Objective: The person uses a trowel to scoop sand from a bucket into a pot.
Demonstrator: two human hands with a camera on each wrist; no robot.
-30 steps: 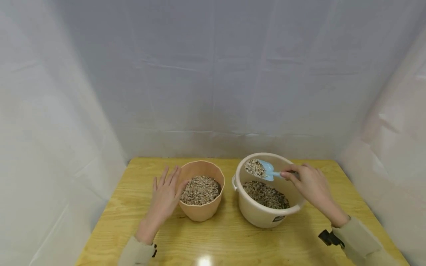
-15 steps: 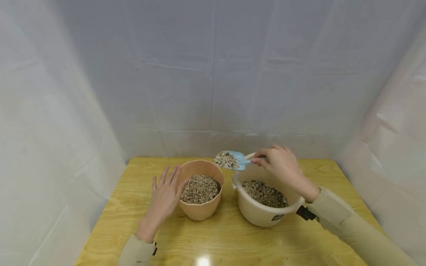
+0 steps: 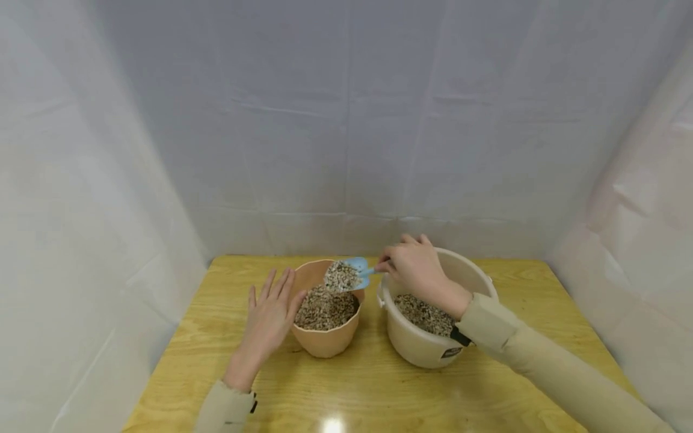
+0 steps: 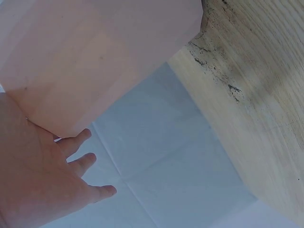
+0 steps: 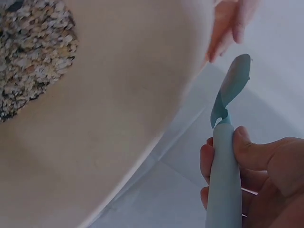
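Her right hand [image 3: 414, 264] has its fingers curled round the handle of a small blue scoop [image 3: 354, 272], which sits tilted over the peach pot [image 3: 325, 340], loaded with gravel. The left hand [image 3: 269, 319] lies flat, fingers straight and spread, against that pot's left side. The cream bucket [image 3: 419, 352] stands just beside it on the tabletop [image 3: 357, 391].

**Both arms out, one flat, one curled**

My left hand [image 3: 269, 317] lies open at lower centre-left of the head view, fingers straight and spread, forearm running back toward the bottom edge. My right hand [image 3: 412, 269] sits centre frame, fingers curled in a closed grip, its sleeved arm stretching toward the lower right.
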